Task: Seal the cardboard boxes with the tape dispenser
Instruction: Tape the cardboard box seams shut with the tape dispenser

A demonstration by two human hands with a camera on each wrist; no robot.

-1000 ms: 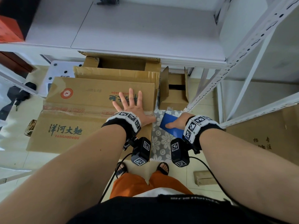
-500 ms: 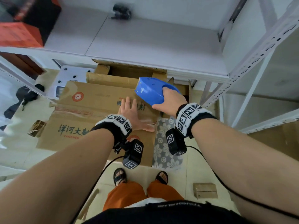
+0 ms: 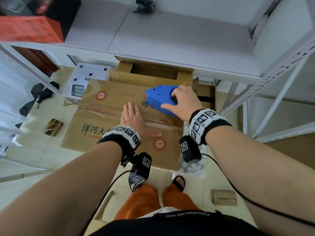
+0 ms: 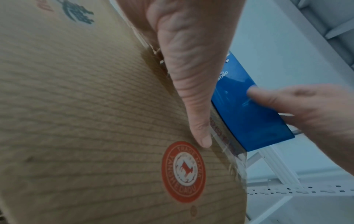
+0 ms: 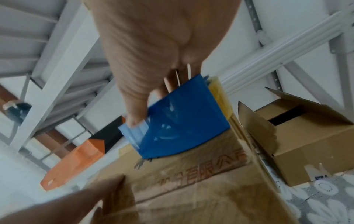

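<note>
Large brown printed cardboard box with closed flaps, red round logos on top; contents hidden. Left hand lies flat, fingers straight, pressing the top by the centre seam, thumb stretched out along a strip of clear tape near the box's right end. Right hand grips the blue plastic tape dispenser, fingers curled into its round opening, thumb along the near side; dispenser's lower edge sits on the box top just beyond and right of the left hand. Yellowish tape roll shows at the dispenser's back edge.

Beyond the gripped dispenser, an open brown cardboard box under the shelf; inside too dark to tell. Right of the grip, a smaller brown cardboard box with flaps up, dark slot in its top.

White metal shelving unit above, with a red-orange box and a small black object on it. Beige tiled floor, grey floral mat under the right side, white scale far left, small flat cardboard piece near the feet.
</note>
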